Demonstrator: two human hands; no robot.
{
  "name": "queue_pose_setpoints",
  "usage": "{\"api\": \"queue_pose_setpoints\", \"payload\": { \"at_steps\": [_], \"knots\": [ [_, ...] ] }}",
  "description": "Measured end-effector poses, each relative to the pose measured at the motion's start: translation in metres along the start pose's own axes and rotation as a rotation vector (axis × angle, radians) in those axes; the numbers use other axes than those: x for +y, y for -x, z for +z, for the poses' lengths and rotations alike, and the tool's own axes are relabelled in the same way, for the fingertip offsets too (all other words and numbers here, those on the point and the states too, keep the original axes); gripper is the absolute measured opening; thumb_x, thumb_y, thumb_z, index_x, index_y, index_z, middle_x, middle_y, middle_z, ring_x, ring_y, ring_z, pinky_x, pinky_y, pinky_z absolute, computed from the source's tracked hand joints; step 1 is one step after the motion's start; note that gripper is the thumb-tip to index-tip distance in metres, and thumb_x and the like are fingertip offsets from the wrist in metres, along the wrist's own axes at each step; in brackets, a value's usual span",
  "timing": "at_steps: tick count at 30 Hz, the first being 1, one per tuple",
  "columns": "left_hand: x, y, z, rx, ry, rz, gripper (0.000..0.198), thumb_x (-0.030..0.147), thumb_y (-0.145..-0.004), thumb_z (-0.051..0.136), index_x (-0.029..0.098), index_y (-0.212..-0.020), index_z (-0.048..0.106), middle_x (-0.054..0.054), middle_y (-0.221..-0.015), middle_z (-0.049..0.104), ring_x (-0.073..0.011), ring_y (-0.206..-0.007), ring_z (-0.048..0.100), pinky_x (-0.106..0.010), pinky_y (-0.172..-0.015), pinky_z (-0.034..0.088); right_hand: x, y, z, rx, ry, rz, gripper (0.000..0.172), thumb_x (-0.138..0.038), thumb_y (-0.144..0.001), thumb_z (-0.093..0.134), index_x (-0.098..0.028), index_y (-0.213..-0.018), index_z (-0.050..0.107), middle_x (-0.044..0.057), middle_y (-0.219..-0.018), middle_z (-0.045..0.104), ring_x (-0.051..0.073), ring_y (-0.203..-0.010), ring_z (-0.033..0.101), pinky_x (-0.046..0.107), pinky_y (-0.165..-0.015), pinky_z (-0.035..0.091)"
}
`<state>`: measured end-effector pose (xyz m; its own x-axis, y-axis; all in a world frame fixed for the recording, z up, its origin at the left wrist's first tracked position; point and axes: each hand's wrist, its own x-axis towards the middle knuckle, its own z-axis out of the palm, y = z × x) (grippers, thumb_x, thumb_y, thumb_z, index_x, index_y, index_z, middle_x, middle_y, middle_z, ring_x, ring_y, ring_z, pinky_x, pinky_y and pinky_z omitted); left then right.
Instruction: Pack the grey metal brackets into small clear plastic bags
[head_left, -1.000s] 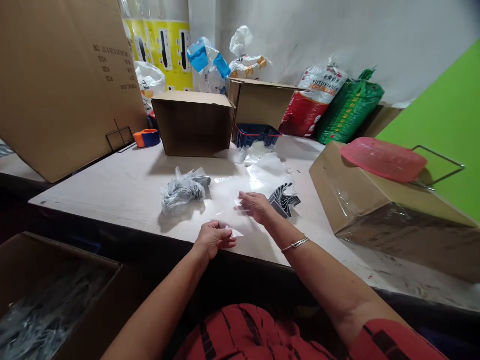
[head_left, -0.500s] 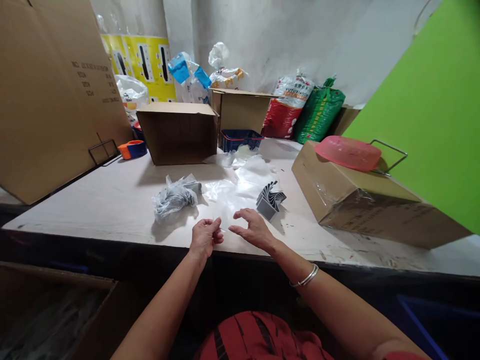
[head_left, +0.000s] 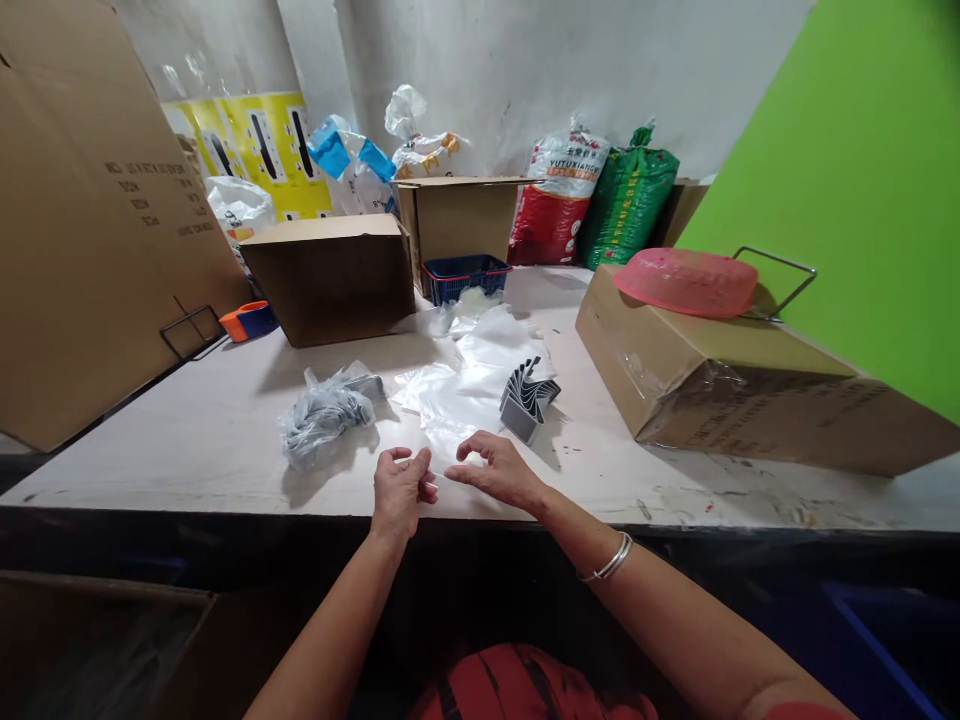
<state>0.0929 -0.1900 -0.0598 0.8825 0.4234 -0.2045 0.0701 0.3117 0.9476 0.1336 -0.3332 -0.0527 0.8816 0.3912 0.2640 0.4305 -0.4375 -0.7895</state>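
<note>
My left hand [head_left: 401, 485] is closed in a pinch on a thin clear plastic bag [head_left: 429, 450], whose edges are hard to make out against the table. Facing it, my right hand [head_left: 495, 470] has thumb and fingers apart with nothing visible between them. Just beyond the right hand stands a nested stack of grey bent metal-looking pieces [head_left: 529, 400]. More clear plastic bags [head_left: 487, 350] lie spread flat behind both hands. To the left is a bundle of grey pieces [head_left: 330, 412] wrapped in clear plastic.
An open cardboard box [head_left: 330, 280] lies on its side at the back, near a blue basket [head_left: 466, 278]. At right, a pink plastic bowl [head_left: 686, 282] rests on a closed carton [head_left: 675, 375]. A tape roll [head_left: 249, 321] sits at left by a large carton [head_left: 112, 220].
The view has shifted slightly, so the table's things appear moved a little left. My hands keep nearly the same pose, with the right thumb and fingers still apart.
</note>
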Motion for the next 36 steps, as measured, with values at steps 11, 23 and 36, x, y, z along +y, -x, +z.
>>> {"api": "queue_pose_setpoints", "payload": {
  "at_steps": [11,23,36],
  "knots": [
    [-0.001,0.013,0.000,-0.083,-0.226,0.171,0.038,0.048,-0.066,0.059,0.019,-0.085,0.044,0.009,-0.045,0.048,-0.0071,-0.034,0.042,-0.018,-0.034,0.036,0.014,-0.012,-0.005,0.144,0.140,-0.187,0.010,-0.019,-0.076,0.057,-0.016,-0.067,0.061,0.001,-0.066,0.058,0.011,-0.059,0.051,0.022,-0.058,0.039],
    [-0.005,0.014,-0.006,0.159,-1.077,0.653,0.030,0.040,-0.075,0.048,0.018,-0.077,0.069,-0.003,-0.075,0.048,-0.0103,-0.055,0.048,-0.026,-0.058,0.044,0.008,-0.013,-0.002,0.320,0.610,-0.758,0.021,-0.022,-0.087,0.045,-0.017,-0.070,0.057,0.001,-0.065,0.059,0.012,-0.066,0.051,0.025,-0.062,0.032],
    [-0.031,-0.011,-0.010,0.309,-1.157,0.859,0.025,0.025,-0.078,0.042,0.017,-0.076,0.065,-0.003,-0.071,0.049,-0.0140,-0.064,0.050,-0.025,-0.056,0.041,0.040,0.001,0.006,0.103,0.734,-0.267,0.009,-0.015,-0.077,0.055,-0.016,-0.085,0.057,0.005,-0.073,0.059,0.018,-0.068,0.052,0.027,-0.060,0.037]
  ]
}}
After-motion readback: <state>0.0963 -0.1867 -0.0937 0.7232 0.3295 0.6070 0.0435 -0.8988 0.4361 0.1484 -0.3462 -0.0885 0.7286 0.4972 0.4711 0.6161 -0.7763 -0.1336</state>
